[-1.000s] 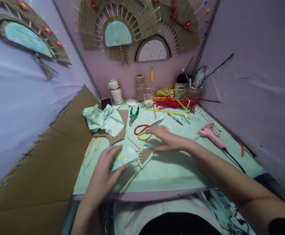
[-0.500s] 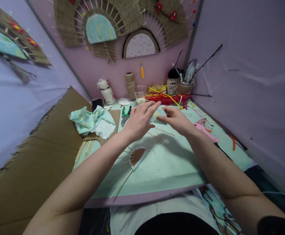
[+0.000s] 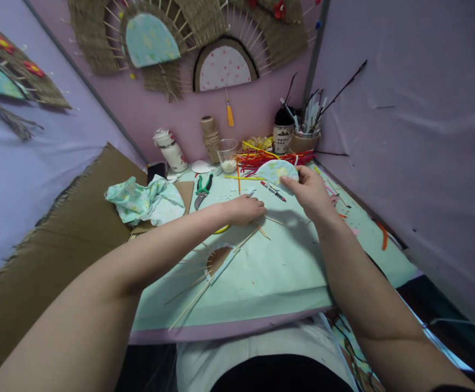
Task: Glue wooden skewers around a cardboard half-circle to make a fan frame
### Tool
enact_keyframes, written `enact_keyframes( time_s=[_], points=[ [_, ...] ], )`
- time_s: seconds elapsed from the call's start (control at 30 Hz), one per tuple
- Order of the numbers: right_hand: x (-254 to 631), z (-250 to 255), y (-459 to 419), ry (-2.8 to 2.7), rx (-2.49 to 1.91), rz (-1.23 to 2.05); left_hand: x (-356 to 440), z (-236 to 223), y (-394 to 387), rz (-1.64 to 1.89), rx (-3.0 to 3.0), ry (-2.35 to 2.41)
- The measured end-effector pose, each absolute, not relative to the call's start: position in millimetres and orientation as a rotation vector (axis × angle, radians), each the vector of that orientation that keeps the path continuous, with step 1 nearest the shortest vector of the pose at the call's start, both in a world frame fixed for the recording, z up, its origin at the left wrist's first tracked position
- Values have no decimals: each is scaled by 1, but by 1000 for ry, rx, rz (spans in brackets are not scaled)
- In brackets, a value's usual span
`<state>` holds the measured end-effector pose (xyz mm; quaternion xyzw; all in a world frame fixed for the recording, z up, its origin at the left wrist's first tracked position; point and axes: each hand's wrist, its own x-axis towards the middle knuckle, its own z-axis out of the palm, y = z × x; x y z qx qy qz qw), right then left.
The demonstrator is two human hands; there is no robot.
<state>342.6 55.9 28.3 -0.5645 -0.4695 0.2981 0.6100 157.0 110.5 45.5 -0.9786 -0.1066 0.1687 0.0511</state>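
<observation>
My right hand (image 3: 314, 191) pinches the edge of a half-round floral fabric piece (image 3: 276, 171), pale blue-green with yellow flowers, held above the table. My left hand (image 3: 246, 210) is low over the tabletop, fingers curled downward; what they close on is hidden. Thin wooden sticks (image 3: 260, 228) lie by its fingertips. Part of a yellow loop (image 3: 222, 230) shows under the left wrist, and a small grey tip (image 3: 251, 194) lies behind the hand. Nearer me is a half-round brown piece (image 3: 216, 262) with a pale rim and sticks fanning out. A marker (image 3: 273, 191) lies between the hands.
Green-handled pruning shears (image 3: 203, 190) and crumpled floral cloth (image 3: 145, 200) lie left. Behind stand a white bottle (image 3: 171, 151), a twine spool (image 3: 210, 137), a plastic cup (image 3: 227, 155) and red pipe cleaners (image 3: 257, 159). Cardboard (image 3: 69, 239) leans along the left.
My left hand has left the fabric piece and moved down to the tabletop, its fingers curling. My right hand now holds the piece alone, slightly raised and turned. The view has shifted a little.
</observation>
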Motion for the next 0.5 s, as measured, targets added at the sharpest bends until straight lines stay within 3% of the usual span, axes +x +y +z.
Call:
enact_keyframes(
  time_s=[0.5],
  points=[
    [339,30,51,-1202,-1318,651,162,54,125,654,-2982,-675]
  ],
)
